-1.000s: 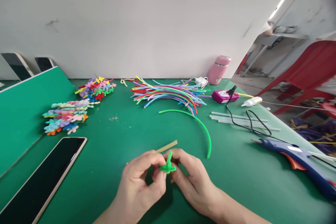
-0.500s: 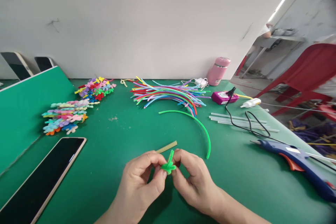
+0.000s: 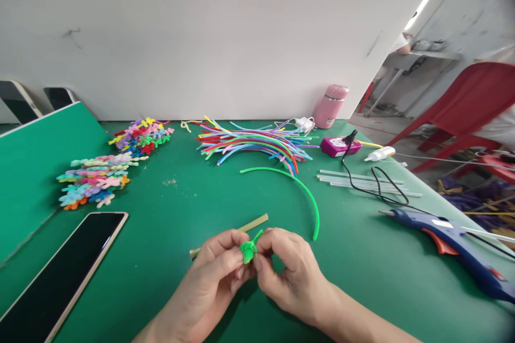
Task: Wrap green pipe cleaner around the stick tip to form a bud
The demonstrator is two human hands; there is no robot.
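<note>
head view: the green pipe-cleaner piece (image 3: 248, 250) is held just above the green table (image 3: 362, 268), midway between both hands, with its short free tail pointing up and to the right. the left hand (image 3: 209, 284) and the right hand (image 3: 289, 273) meet fingertip to fingertip, fingers narrowly closed, both pinching the piece. a wooden stick (image 3: 251, 223) lies just beyond the fingers, and the long green pipe cleaner (image 3: 300, 186) lies well apart.
</note>
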